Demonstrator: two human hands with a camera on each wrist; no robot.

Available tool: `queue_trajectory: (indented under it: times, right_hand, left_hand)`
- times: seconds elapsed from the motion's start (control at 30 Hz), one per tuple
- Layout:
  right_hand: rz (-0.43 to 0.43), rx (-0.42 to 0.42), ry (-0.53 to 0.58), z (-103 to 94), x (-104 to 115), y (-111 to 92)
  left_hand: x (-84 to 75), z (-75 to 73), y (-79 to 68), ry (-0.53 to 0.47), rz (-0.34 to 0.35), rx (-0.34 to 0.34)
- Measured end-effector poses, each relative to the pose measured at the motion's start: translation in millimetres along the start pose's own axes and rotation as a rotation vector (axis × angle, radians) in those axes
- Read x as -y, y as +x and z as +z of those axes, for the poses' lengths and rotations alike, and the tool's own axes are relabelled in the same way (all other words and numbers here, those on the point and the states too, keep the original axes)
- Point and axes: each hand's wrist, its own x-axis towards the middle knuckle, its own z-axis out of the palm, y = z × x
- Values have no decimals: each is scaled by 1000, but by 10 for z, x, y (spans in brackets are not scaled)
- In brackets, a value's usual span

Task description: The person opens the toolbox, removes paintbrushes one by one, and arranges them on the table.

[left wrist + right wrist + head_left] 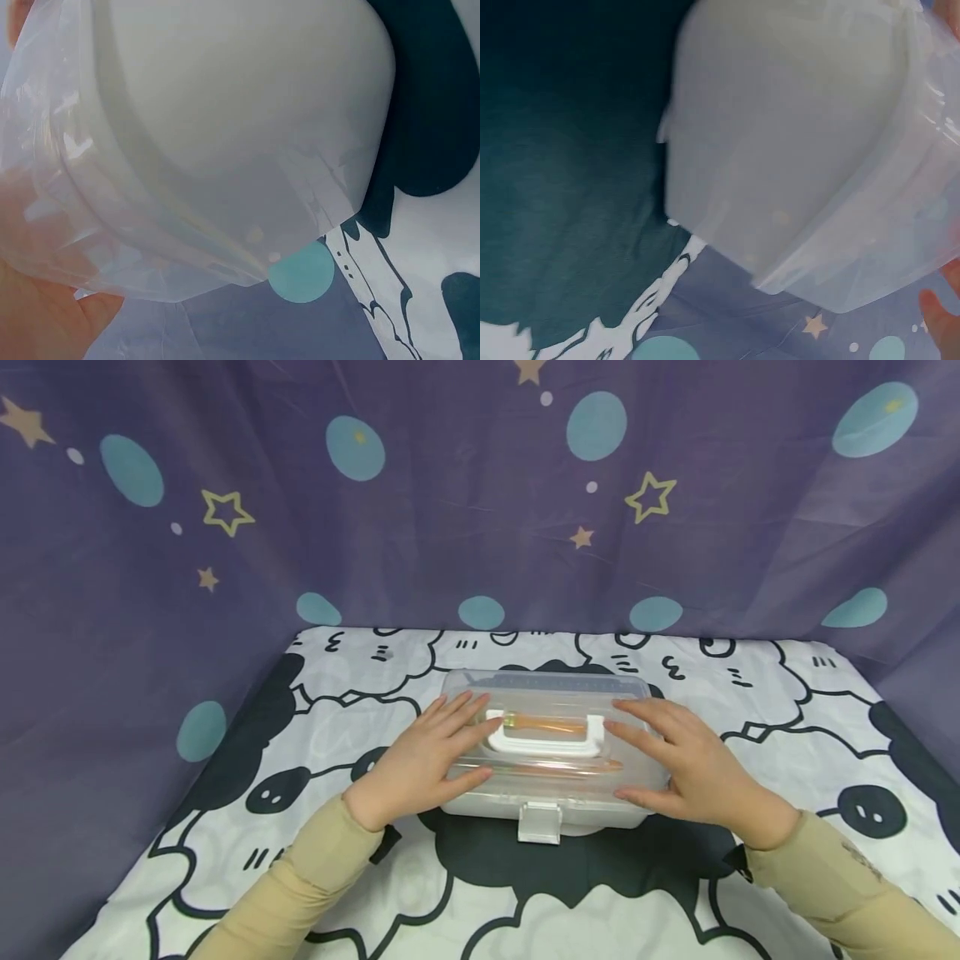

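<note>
A translucent plastic storage box (480, 805) with a lid stands on the cloth. Folded down on the lid lies a white carry handle (547, 747), and a clear latch (540, 823) sits at the front. Slim orange, pencil-like items (562, 768) show through the lid. My left hand (423, 768) rests with fingers spread on the lid's left part. On the right part, my right hand (693, 768) touches the lid, fingers also spread. Both wrist views show the box's end walls (247, 97) (780, 142) close up, with only parts of each hand visible.
A white cloth (375, 910) with black sheep drawings covers the table under the box. Behind and at the sides hangs a purple curtain (465, 552) with stars and blue ovals.
</note>
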Motion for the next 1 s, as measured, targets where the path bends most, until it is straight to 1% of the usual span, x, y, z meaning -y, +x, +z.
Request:
queue_trajectory:
  times: [0.17,0.3,0.43,0.53,0.7,0.83,0.93,1.0]
  right_hand:
    - [51,105,-18,-5,-23,-108]
    - [85,141,-21,5,-52,-163]
    - [101,158,-20,13,-70,-199]
    - [113,167,-22,20,-79,-224]
    - [113,138,6,33,-83,-231]
    - [107,120,28,40,-85,-228]
    - [106,125,35,49,-92,-233]
    - [121,145,45,49,-94,-238]
  left_hand:
    - [20,-14,-16,-26,-7,24]
    - [43,-14,-35,-59,5,24]
    - [83,-21,-57,-80,45,14]
    - [115,-29,-71,-68,88,8]
    - [150,-35,-82,-36,154,-12]
    - [169,-21,-89,-29,167,-14]
    - [174,-14,-92,-17,165,-10]
    - [170,-18,-95,-12,162,-11]
